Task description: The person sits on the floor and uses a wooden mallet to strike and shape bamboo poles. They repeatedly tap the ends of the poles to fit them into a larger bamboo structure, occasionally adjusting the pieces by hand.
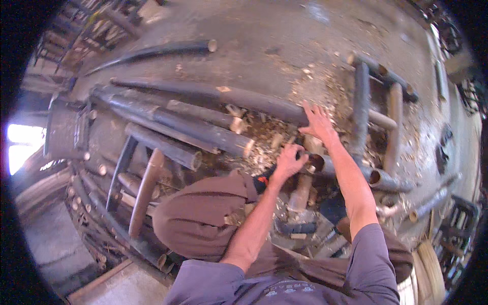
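Note:
A long dark bamboo pole (254,101) lies across the floor in front of me. My right hand (319,122) is at its right end, fingers spread and seeming to touch it, with the palm turned down. Nearer to me, my left hand (290,161) is closed, its fingers curled around something dark and small that I cannot make out. Just right of those fingers is the open end of a bamboo tube (335,166), which runs toward a bamboo frame (362,101). Below the hands a pale piece of bamboo (301,194) stands between my legs.
Wood chips (259,133) litter the floor around the work. Several thick bamboo poles (203,127) lie to the left, beside another bamboo frame (142,185). A further dark pole (173,49) lies farther off. Shelving with pieces (460,229) stands at the right.

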Available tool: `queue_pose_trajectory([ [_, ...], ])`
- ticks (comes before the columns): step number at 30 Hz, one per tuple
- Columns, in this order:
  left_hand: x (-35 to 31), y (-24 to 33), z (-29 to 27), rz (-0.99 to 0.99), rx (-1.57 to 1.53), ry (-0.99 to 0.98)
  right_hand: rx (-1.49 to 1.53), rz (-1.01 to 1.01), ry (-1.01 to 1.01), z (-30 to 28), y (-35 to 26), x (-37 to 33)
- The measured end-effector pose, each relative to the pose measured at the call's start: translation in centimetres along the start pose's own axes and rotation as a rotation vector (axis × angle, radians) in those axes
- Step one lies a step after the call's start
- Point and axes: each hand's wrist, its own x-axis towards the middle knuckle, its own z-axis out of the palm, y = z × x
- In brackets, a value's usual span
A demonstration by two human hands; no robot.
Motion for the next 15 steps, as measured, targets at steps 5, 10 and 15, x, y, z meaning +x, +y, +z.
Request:
queue_pose_trajectory([
  [5,0.8,2.4,-2.1,-0.099,-0.346,0.283,-0.024,-0.091,-0.305,-1.2,2.7,1.0],
  [10,0.8,3.4,-5.8,-0.285,-0.914,0.864,0.029,-0.058,-0.235,-14.1,0.1,-6.7],
  [15,1.4,-0.2,-10.5,-0.329,-1.738,0.495,-0.003,0.026,-0.213,-24.2,1.6,-18.3],
])
